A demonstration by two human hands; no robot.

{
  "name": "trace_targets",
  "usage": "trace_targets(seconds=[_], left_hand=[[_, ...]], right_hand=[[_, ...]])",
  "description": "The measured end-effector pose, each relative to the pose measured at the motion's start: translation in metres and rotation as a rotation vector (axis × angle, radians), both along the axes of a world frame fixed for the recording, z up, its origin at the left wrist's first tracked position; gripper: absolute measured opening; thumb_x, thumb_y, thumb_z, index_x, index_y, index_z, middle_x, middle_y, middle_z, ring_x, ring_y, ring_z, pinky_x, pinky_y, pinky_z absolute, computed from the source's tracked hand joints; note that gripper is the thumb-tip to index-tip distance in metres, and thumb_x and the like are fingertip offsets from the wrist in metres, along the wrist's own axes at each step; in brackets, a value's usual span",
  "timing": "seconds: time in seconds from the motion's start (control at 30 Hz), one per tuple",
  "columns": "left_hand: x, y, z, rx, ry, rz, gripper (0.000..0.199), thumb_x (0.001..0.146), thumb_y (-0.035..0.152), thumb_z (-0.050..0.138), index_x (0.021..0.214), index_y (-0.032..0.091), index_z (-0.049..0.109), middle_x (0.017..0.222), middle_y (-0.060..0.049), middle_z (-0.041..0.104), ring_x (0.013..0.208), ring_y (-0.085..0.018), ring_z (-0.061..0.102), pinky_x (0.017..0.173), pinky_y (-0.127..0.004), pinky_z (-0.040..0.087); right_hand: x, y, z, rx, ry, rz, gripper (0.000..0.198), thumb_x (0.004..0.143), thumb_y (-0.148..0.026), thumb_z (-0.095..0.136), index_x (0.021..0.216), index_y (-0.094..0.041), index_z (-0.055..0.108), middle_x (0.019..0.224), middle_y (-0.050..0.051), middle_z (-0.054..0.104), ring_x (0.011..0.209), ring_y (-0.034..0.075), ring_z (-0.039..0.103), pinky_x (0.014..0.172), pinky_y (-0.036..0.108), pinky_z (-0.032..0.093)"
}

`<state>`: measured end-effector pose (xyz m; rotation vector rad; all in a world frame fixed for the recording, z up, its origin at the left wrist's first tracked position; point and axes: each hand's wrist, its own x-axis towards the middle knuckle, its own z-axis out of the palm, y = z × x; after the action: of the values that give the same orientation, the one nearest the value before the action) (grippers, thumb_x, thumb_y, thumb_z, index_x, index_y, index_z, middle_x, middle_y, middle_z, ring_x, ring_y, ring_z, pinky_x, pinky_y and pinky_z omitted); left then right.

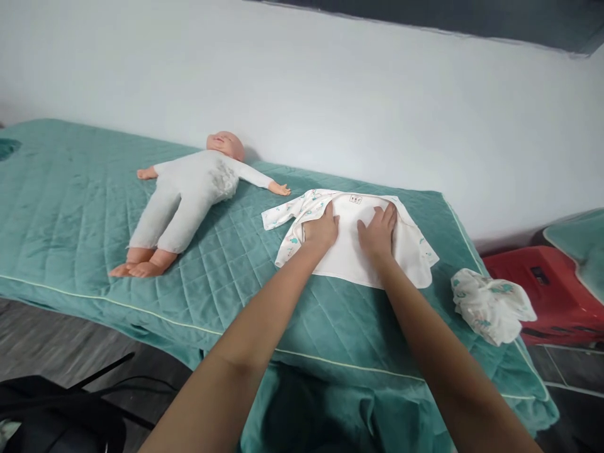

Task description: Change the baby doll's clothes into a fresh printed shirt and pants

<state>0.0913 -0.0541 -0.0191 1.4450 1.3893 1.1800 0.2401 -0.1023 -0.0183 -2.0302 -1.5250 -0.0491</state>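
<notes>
A small white baby shirt (349, 258) with coloured prints on its sleeves lies opened out on the green quilted cover, its plain inside facing up and a label near the collar. My left hand (321, 231) is at the left front flap, with fingers bent at its edge and partly hidden by the cloth. On the other side, my right hand (379, 234) rests on the shirt beside the right flap, thumb and fingers apart. To the left, a baby doll (189, 179) with a white cloth body lies on its back, one arm stretched toward the shirt's sleeve.
A crumpled white printed cloth (491, 305) lies near the right end of the green-covered bed (94, 220). Past that end stands a red plastic object (542, 283). A white wall (330, 94) runs behind. Black items (61, 415) are on the floor at lower left.
</notes>
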Motion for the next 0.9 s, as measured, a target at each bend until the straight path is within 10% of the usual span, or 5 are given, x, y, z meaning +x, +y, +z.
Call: trace_targets(seconds=[0.3, 0.9], left_hand=[[-0.003, 0.002, 0.0, 0.135, 0.888, -0.018, 0.061, 0.101, 0.048, 0.031, 0.157, 0.023, 0.033, 0.164, -0.011, 0.035, 0.153, -0.03, 0.029, 0.126, -0.048, 0.022], [0.004, 0.014, 0.005, -0.157, 0.987, -0.099, 0.064, 0.1, 0.055, 0.024, 0.153, 0.022, 0.04, 0.155, -0.014, 0.048, 0.146, -0.032, 0.042, 0.119, -0.052, 0.033]], right_hand=[[0.001, 0.009, -0.015, -0.04, -0.108, -0.008, 0.07, 0.095, -0.034, 0.043, 0.154, -0.004, 0.023, 0.164, 0.026, 0.011, 0.154, 0.038, 0.008, 0.123, 0.057, 0.02], [0.01, 0.025, -0.013, -0.377, -0.069, 0.085, 0.072, 0.101, -0.042, 0.029, 0.157, 0.002, 0.021, 0.167, 0.027, 0.008, 0.157, 0.034, 0.011, 0.126, 0.047, 0.016]])
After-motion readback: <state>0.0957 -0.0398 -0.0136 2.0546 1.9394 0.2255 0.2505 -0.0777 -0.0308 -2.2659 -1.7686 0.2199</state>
